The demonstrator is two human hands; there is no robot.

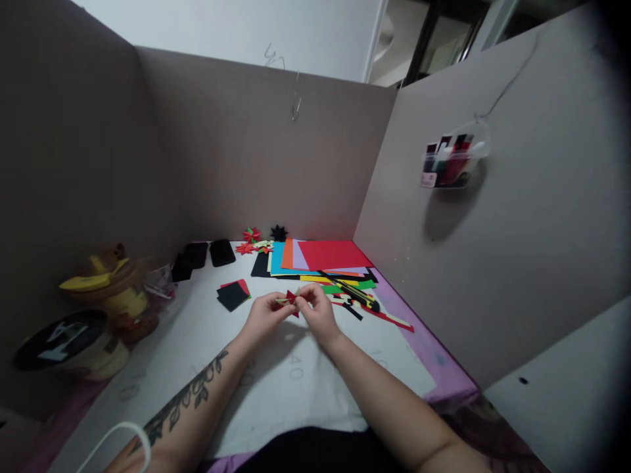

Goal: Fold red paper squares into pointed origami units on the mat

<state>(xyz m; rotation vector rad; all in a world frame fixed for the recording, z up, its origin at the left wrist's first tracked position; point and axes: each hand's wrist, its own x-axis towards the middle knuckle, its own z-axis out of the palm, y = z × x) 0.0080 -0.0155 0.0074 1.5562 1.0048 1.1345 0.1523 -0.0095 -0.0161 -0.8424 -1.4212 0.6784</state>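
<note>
Both my hands meet above the middle of the white tabletop. My left hand [266,311] pinches the left side of a small folded paper piece [291,297], red with pale cream points. At its other side my right hand [317,309] grips the same piece with thumb and fingers. Part of the paper is hidden behind the fingertips. Just left of my hands lie a few small paper squares [233,295], black on top of red. Several folded paper stars [251,234], in red, green and black, stand at the back of the table.
Coloured sheets [335,254] are stacked at the back right. A yellow and black utility knife [355,292] lies among paper strips [394,320]. Black paper pieces [221,252] sit at the back left. A pot [116,289] and a cap [69,338] are at the left edge. Grey partitions surround the table.
</note>
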